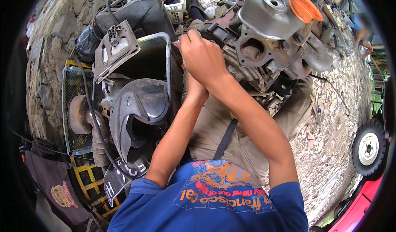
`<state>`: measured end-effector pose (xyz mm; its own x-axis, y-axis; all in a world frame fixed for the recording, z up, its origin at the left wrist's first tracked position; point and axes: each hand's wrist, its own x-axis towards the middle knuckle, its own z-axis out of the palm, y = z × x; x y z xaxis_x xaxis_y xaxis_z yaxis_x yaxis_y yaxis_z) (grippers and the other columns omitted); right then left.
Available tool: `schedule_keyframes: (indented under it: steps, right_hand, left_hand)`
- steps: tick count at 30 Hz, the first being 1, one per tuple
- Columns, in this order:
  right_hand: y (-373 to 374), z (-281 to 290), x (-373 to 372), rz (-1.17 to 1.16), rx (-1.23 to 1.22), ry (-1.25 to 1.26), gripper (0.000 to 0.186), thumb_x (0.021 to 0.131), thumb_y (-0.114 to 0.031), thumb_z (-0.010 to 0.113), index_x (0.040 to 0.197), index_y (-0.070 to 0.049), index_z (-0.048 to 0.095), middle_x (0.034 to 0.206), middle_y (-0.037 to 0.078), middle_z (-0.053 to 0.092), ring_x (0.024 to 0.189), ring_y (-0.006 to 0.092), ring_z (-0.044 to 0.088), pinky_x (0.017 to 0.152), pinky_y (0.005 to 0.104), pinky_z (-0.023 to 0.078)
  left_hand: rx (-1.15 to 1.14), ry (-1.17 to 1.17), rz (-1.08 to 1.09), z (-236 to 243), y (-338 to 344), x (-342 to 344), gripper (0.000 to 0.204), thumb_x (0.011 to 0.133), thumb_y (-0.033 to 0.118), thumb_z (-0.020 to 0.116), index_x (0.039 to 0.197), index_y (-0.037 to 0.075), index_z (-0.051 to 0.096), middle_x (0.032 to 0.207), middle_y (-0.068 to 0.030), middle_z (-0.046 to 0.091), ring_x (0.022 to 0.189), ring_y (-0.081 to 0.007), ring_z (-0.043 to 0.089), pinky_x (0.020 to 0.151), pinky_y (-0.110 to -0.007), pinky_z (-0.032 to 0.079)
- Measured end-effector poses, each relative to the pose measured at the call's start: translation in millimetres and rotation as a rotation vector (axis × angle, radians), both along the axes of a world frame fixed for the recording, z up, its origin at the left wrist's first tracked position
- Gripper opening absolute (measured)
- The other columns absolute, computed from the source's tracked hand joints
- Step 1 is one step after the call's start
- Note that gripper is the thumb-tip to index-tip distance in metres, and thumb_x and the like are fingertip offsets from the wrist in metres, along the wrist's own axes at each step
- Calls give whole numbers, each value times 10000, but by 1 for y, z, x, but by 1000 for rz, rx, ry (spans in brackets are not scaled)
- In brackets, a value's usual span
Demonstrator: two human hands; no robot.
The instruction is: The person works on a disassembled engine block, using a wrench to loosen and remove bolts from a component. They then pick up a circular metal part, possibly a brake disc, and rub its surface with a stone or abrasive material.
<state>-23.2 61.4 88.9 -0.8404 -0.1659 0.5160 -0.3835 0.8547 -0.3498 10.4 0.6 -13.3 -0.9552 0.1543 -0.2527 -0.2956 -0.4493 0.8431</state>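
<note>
Head view: we're holding our right hand [201, 55] over our left hand [196, 86] by the engine [274, 53], probably for steadiness; whether either's fingers are clamping anything, we cannot tell.

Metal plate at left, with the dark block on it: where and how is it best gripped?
The plate is probably best taken by its long lower-right edge, coming from the person's right. It lies tilted with that edge toward the dark mouth of the bin, while the raised block interrupts its upper face.
</note>
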Motion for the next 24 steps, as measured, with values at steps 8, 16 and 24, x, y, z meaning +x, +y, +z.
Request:
schedule_keyframes:
  steps: [8,16,24]
  right_hand:
    - [-5,10,-16,-94,32,-199,223,931,-167,524,890,24,631,789,185,691,684,312,718,587,393,579]
    - [19,36,56,-53,-516,14,206,965,-180,568,929,17,619,793,182,669,689,347,687,613,414,552]
    - [51,-16,128,-150,-848,-36,206,987,-105,540,1094,37,643,764,118,632,652,161,627,618,280,511]
  left_hand:
    - [144,-109,11,-2,-1,-3,340,1006,223,510,1305,62,521,1195,-43,607,1066,-157,600,840,-347,519]
    - [153,77,-126,8,-26,1,285,965,173,589,1227,61,585,1092,-40,654,985,-145,636,802,-342,533]
    - [178,-315,-55,23,-22,-1,264,946,197,649,1117,-2,623,947,-76,699,883,-147,680,813,-316,549]
